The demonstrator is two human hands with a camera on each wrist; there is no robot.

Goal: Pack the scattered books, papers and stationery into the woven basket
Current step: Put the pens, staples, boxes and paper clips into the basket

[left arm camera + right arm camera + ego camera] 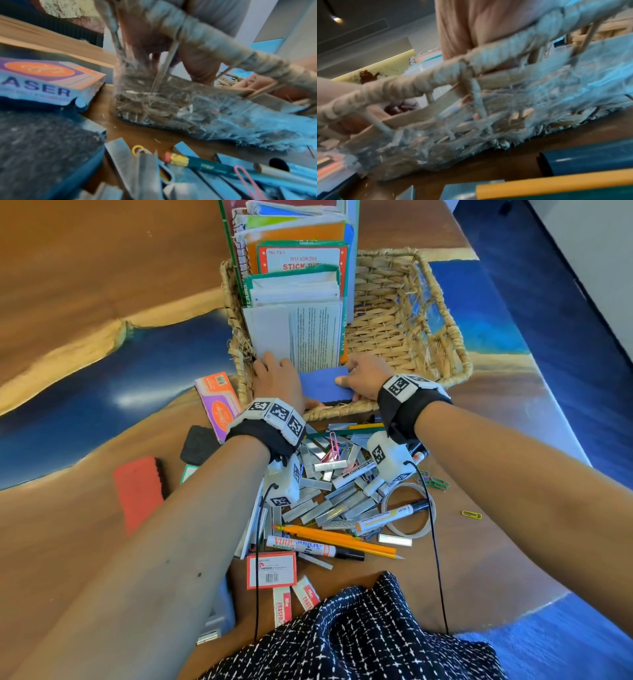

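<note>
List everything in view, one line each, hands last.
basket: one, tan, far centre of table
books and papers: many, mixed colours, upright in basket's left side
blue pad: one, at basket's near wall, both hands on it
staple strips: many, silver, piled before basket
pencils: two, orange, in pile
markers: several, white, in pile
tape roll: one, clear, right of pile
red duster: one, left
left hand: holds pad
right hand: holds pad

The woven basket (407,313) holds books and papers (298,285) upright at its left end — loose stationery (339,498) lies scattered before it.
</note>
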